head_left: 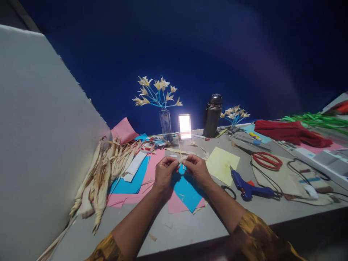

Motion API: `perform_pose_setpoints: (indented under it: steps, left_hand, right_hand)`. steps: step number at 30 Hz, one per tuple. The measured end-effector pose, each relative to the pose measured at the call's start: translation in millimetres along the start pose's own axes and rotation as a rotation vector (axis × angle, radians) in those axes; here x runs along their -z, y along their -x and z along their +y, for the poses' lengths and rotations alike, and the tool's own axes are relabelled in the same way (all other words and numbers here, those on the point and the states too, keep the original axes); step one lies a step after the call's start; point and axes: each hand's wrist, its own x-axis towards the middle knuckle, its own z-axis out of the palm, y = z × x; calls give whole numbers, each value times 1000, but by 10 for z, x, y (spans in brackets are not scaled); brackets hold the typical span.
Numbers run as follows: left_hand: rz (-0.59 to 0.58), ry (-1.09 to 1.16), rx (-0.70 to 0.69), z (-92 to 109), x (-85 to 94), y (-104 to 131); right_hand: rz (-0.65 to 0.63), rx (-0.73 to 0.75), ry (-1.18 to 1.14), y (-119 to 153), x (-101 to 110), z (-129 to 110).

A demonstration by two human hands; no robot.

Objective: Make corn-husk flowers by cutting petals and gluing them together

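My left hand (166,173) and my right hand (196,169) meet over the middle of the table. Both pinch a small pale strip of husk (183,158) between thumbs and fingers. A thin stick (179,146) stands up between the hands, and its lower end shows just below the fingertips. Under the hands lies a blue sheet (189,190) on pink paper (176,205). How the strip meets the stick is too small to tell.
Dried husks (102,177) lie at left. A glass vase (165,125) holds husk flowers (160,85); a dark flask (212,117) stands behind. To the right are yellow paper (223,165), a blue glue gun (248,188), red-handled scissors (268,160) and red cloth (290,132).
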Motion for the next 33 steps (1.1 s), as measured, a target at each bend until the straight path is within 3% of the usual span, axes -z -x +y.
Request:
perform_pose_setpoints:
  steps: [4,9,15,20,24,33]
  left_hand:
    - [6,-107,-108,-13,4,11]
    - [-16,-111,-125,-49,18,10]
    - [-21,-25,-59,13,1,7]
    - [-62,62,63,44,36,-44]
    - [-73,108,80,39,74,-83]
    - [-99,108,112,39,68,-80]
  right_hand:
    - [-14,19,-5,-7,21,10]
    - [-32,41,-43,-2,30,5]
    - [-16,23,-17,6,37,-7]
    - [7,-86,-154,-5,26,-12]
    - [0,-145,-250,-32,52,-13]
    - [23,-102,-204,-29,53,-17]
